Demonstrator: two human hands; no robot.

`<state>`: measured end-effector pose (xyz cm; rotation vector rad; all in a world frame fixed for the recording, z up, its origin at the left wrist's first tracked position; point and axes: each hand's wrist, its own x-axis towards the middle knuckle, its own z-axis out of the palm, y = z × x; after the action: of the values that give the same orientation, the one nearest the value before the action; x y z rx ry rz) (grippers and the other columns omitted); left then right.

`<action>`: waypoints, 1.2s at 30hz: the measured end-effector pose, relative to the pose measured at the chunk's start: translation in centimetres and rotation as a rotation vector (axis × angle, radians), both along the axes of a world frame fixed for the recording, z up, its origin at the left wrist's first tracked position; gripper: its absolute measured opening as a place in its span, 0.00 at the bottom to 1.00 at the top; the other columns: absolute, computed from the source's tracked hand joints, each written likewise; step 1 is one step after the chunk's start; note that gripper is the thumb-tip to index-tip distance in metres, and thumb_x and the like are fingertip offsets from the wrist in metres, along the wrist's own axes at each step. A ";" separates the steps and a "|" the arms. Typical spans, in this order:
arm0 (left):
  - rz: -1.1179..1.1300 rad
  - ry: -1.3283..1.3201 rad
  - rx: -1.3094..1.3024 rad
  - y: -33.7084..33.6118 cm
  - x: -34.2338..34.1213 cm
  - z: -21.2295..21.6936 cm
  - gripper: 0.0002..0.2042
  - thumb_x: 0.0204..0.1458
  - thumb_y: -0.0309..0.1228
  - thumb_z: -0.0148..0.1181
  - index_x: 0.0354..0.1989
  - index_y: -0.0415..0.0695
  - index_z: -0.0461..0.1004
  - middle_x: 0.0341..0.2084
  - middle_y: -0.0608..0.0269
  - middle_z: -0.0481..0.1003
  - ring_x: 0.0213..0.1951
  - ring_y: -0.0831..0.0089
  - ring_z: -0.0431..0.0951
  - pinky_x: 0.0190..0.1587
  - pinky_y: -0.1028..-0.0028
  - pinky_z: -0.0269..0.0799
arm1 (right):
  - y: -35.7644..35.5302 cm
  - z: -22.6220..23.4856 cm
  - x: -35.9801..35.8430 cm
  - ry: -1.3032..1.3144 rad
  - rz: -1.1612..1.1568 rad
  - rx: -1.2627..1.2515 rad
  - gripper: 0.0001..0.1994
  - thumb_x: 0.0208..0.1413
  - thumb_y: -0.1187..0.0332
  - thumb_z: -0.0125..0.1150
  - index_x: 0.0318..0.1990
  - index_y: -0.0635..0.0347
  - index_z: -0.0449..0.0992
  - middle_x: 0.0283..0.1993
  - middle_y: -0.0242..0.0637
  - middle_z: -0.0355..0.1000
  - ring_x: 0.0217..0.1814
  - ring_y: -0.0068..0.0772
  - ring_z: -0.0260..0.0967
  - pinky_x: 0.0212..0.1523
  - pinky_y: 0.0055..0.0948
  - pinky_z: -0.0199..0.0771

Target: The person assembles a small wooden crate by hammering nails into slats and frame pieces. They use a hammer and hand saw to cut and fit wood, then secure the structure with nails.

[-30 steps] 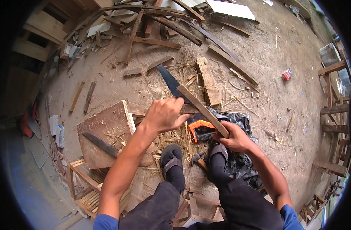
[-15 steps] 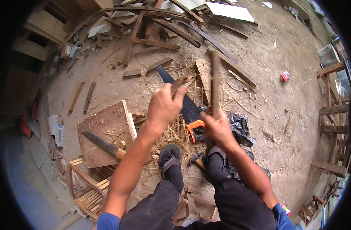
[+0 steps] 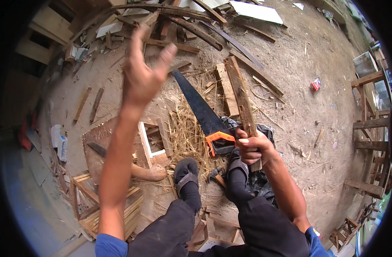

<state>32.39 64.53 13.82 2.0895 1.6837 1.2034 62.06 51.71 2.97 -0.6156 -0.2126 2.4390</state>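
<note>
at ten o'clock the left hand (image 3: 145,73) hangs raised, fingers spread, holding nothing. the hand saw (image 3: 202,115) lies idle on straw at centre. at three o'clock the right hand (image 3: 252,147) is clamped round the wooden slat (image 3: 243,100), upright; no cutting seems begun.

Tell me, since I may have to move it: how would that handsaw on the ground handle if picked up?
The handsaw probably lifts easily by its orange handle. Its long thin dark blade would likely flex and wobble. Lying flat on straw, it shouldn't roll, but the toothed edge looks risky to grab.
</note>
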 end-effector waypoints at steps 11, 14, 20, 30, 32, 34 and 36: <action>-0.376 -1.476 -0.618 -12.5 8.9 -5.6 0.29 0.65 0.56 0.44 0.56 0.39 0.64 0.31 0.61 0.73 0.29 0.73 0.76 0.36 0.72 0.75 | -3.6 -0.6 -6.6 0.228 0.173 0.256 0.21 0.58 0.52 0.65 0.38 0.58 0.64 0.28 0.33 0.60 0.24 0.32 0.65 0.22 0.32 0.69; -0.251 -1.500 -0.384 -13.5 5.6 -2.3 0.24 0.64 0.54 0.50 0.50 0.42 0.65 0.26 0.66 0.67 0.22 0.78 0.69 0.30 0.73 0.70 | -3.7 -0.1 -8.1 -0.143 0.151 0.653 0.38 0.51 0.43 0.69 0.60 0.61 0.65 0.49 0.44 0.72 0.45 0.31 0.70 0.46 0.30 0.72; -0.043 -1.449 -0.118 -17.5 -2.6 6.9 0.19 0.63 0.51 0.54 0.43 0.45 0.67 0.22 0.73 0.65 0.20 0.80 0.64 0.28 0.76 0.66 | -4.7 2.3 -11.4 -0.778 0.228 1.026 0.29 0.60 0.51 0.65 0.60 0.63 0.67 0.56 0.44 0.71 0.58 0.34 0.70 0.56 0.36 0.70; -0.074 -1.183 -0.090 -29.3 -8.5 16.7 0.21 0.65 0.48 0.50 0.50 0.40 0.68 0.31 0.68 0.67 0.33 0.75 0.68 0.41 0.69 0.68 | -3.5 8.3 -12.5 -1.230 1.039 2.103 0.24 0.58 0.50 0.61 0.48 0.65 0.74 0.42 0.50 0.78 0.46 0.53 0.76 0.46 0.44 0.77; -0.182 -1.219 -0.137 -31.0 -10.1 16.4 0.23 0.67 0.53 0.42 0.47 0.42 0.67 0.31 0.66 0.69 0.31 0.74 0.70 0.38 0.66 0.71 | -4.3 11.7 -11.1 -1.448 1.296 2.042 0.22 0.56 0.53 0.63 0.45 0.66 0.75 0.41 0.50 0.78 0.45 0.52 0.77 0.45 0.44 0.77; -0.118 -1.249 -0.251 -32.8 -11.3 16.4 0.29 0.67 0.58 0.35 0.48 0.40 0.67 0.32 0.64 0.68 0.31 0.72 0.68 0.39 0.65 0.69 | -5.5 14.0 -10.0 -1.536 1.286 2.072 0.20 0.55 0.54 0.63 0.40 0.67 0.77 0.38 0.49 0.78 0.44 0.50 0.78 0.44 0.43 0.78; -0.108 -1.341 -0.271 -33.9 -11.5 16.6 0.27 0.68 0.55 0.37 0.49 0.39 0.67 0.32 0.64 0.68 0.32 0.73 0.69 0.39 0.67 0.69 | -4.4 11.3 -10.0 -1.617 1.371 1.933 0.22 0.56 0.53 0.62 0.44 0.66 0.73 0.37 0.50 0.77 0.42 0.51 0.77 0.41 0.47 0.75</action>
<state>20.93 30.67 30.41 0.7392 0.9386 1.6085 52.06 47.26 14.28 -1.1820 -3.5098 0.3311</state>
